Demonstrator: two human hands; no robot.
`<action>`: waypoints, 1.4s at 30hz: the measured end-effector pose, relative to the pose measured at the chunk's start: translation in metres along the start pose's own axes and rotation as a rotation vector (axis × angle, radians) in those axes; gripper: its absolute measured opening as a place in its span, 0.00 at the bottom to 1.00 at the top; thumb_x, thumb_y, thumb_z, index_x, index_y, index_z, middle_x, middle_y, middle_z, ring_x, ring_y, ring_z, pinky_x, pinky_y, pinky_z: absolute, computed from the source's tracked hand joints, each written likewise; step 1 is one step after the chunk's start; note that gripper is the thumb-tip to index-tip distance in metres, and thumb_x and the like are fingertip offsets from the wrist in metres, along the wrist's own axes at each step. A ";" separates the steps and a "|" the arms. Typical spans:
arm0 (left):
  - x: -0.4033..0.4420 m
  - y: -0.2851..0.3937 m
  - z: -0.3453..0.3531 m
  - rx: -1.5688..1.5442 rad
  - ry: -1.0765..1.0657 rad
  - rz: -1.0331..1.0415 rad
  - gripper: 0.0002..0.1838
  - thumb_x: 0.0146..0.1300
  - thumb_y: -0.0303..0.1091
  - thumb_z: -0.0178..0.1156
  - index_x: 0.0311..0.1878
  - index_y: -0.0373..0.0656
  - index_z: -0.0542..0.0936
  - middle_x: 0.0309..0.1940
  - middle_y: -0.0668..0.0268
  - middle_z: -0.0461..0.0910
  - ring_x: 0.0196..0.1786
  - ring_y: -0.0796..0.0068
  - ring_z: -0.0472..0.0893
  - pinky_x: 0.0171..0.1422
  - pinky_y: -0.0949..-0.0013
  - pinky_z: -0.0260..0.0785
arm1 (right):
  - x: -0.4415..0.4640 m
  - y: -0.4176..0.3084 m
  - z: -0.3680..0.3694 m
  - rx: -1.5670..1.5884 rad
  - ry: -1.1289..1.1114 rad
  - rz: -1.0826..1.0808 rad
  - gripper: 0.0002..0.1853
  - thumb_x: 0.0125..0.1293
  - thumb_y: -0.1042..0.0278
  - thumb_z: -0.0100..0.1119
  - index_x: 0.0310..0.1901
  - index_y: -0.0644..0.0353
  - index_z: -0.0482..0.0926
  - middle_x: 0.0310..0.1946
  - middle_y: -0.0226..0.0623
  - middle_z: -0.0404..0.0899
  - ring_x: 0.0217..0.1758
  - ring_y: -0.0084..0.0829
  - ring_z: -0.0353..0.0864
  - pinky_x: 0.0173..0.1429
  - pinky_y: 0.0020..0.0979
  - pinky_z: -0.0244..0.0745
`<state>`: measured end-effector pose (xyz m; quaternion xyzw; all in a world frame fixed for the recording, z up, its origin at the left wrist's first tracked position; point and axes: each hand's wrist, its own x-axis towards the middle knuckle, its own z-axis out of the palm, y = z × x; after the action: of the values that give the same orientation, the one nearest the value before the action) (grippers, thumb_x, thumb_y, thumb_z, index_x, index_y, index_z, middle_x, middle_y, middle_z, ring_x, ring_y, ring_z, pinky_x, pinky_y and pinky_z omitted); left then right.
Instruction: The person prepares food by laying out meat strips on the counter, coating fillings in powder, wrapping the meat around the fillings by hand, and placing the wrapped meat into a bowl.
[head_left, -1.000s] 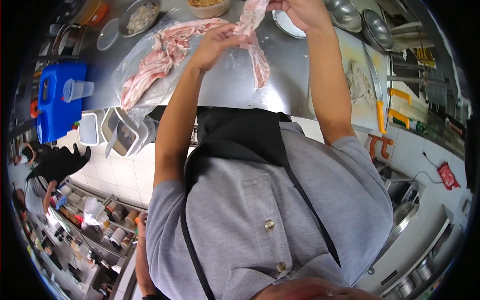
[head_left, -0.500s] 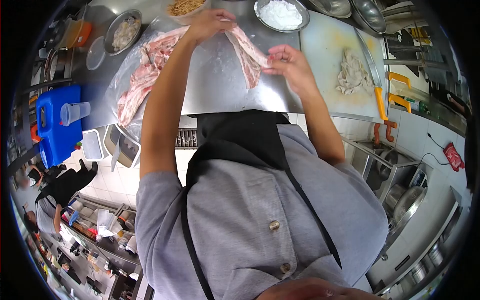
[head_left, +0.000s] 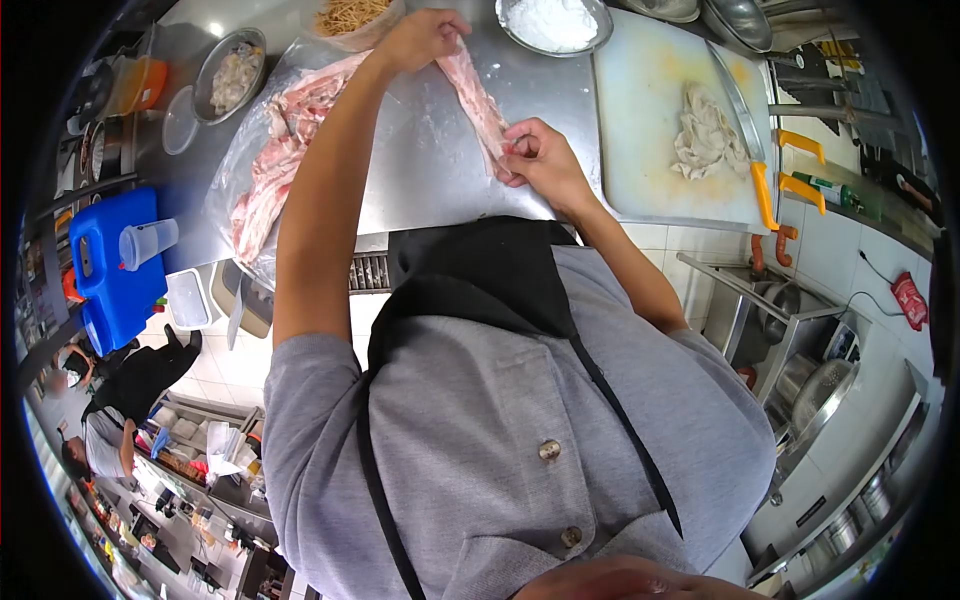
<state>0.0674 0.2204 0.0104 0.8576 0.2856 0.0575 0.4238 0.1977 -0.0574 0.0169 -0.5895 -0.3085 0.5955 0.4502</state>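
Note:
A long, pale pink strip of raw fatty meat (head_left: 470, 90) stretches over the steel table (head_left: 420, 170). My left hand (head_left: 430, 38) pinches its far end, beside a tub of thin brown sticks (head_left: 352, 14). At the near end, my right hand (head_left: 545, 162) has thumb and fingers closed on the strip. More raw meat (head_left: 285, 140) lies on a clear plastic sheet to the left, partly hidden behind my left forearm. A bowl of white powder (head_left: 553, 24) stands beyond my right hand.
On the right, a white cutting board (head_left: 640, 150) bears a crumpled cloth (head_left: 708, 135) and a yellow-handled knife (head_left: 763, 195). A metal bowl of pale pieces (head_left: 235, 78) stands at the back left. A blue jerrycan (head_left: 110, 265) is at far left; a person (head_left: 125, 400) is behind it.
My right hand has moved left and toward me, drawing the folded strip out straighter along the table. My left hand keeps the far end. The whole view has shifted slightly.

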 end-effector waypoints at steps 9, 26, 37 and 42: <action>0.003 -0.011 0.011 0.178 0.119 0.112 0.18 0.56 0.28 0.67 0.51 0.40 0.83 0.35 0.60 0.83 0.40 0.67 0.82 0.48 0.66 0.75 | -0.002 -0.003 0.003 -0.124 0.031 0.079 0.13 0.64 0.82 0.62 0.48 0.64 0.72 0.31 0.38 0.80 0.32 0.26 0.82 0.35 0.26 0.79; -0.091 0.003 0.082 0.693 0.429 0.428 0.27 0.68 0.55 0.55 0.63 0.49 0.77 0.70 0.64 0.71 0.75 0.64 0.66 0.76 0.41 0.55 | 0.006 0.013 0.014 -1.440 0.133 -0.706 0.06 0.62 0.67 0.62 0.37 0.56 0.77 0.39 0.42 0.74 0.44 0.47 0.79 0.44 0.46 0.80; -0.092 -0.002 0.090 0.678 0.319 0.317 0.36 0.71 0.64 0.46 0.72 0.49 0.68 0.79 0.64 0.58 0.82 0.62 0.53 0.80 0.34 0.39 | 0.005 0.020 0.009 -1.453 0.061 -0.665 0.06 0.62 0.66 0.61 0.36 0.58 0.76 0.36 0.43 0.75 0.40 0.48 0.81 0.41 0.47 0.80; -0.094 -0.003 0.096 0.684 0.307 0.339 0.36 0.72 0.63 0.44 0.73 0.48 0.67 0.79 0.63 0.57 0.82 0.64 0.52 0.80 0.34 0.37 | -0.007 -0.008 0.018 -1.480 -0.010 -0.576 0.11 0.62 0.66 0.60 0.45 0.59 0.79 0.47 0.44 0.78 0.52 0.50 0.79 0.49 0.46 0.81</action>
<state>0.0206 0.1043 -0.0397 0.9655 0.2026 0.1556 0.0512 0.1805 -0.0576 0.0290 -0.6300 -0.7665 0.0986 0.0762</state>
